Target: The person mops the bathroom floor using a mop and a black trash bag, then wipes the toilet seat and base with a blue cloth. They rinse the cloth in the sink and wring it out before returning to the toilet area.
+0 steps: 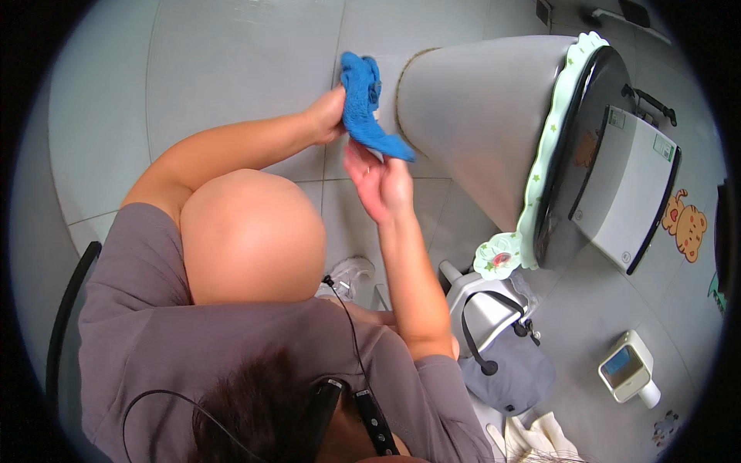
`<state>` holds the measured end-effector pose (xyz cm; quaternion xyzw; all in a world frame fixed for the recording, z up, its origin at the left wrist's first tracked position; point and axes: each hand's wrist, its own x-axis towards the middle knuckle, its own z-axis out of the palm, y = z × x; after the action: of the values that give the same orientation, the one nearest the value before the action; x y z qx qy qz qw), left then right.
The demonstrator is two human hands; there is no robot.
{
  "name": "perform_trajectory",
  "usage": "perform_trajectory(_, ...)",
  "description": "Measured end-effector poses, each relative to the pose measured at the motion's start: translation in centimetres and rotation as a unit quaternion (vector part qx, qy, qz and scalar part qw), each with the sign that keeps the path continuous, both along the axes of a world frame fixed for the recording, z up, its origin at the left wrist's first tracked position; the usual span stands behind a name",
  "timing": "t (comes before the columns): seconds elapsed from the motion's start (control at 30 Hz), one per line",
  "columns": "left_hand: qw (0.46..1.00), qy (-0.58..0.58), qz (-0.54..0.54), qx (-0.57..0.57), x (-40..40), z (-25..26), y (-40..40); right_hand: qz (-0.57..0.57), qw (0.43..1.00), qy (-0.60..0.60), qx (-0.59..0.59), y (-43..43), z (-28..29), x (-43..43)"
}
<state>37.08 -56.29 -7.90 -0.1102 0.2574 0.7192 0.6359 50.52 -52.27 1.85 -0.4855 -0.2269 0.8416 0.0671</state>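
My left hand [330, 116] grips a blue terry cloth [363, 104] by its left side. The cloth is bunched into a long curved shape, and a small white patch, perhaps a tag, shows at its edge. Its lower end lies against my right hand [382, 182], turned palm up, with the thumb side holding it and a ring on one finger. The cloth is slightly blurred and hides some of my fingers. Both hands are above the tiled floor, left of a toilet's pale tapered base [469, 110].
A mint scalloped seat trim [547, 144] with a flower-shaped tab [498, 256] edges the toilet top. My bare knee [255, 231] rises close to my left arm. A grey bag [509, 370] and white cloth item [538, 437] are at lower right. A white-and-black box [628, 185] stands beyond.
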Motion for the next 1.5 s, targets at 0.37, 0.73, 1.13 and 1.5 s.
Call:
perform_trajectory(0.37, 0.519, 0.834, 0.163, 0.097, 3.7, 10.0, 6.0, 0.247, 0.857, -0.311, 0.328, 0.1, 14.9, 15.2)
perform_trajectory(0.73, 0.925, 0.368, 0.097, -0.017, 3.1, -6.4, 13.5, 0.335, 0.85, -0.309, 0.263, 0.6, 14.5, 18.4)
perform_trajectory(1.13, 0.857, 0.487, -0.098, 0.134, -8.4, 3.1, 19.5, 0.235, 0.864, -0.365, 0.256, 1.3, 15.7, 20.2)
perform_trajectory(1.5, 0.68, 0.698, 0.079, 0.213, -9.1, 14.1, 17.4, 0.283, 0.831, -0.354, 0.322, 1.7, 15.3, 21.5)
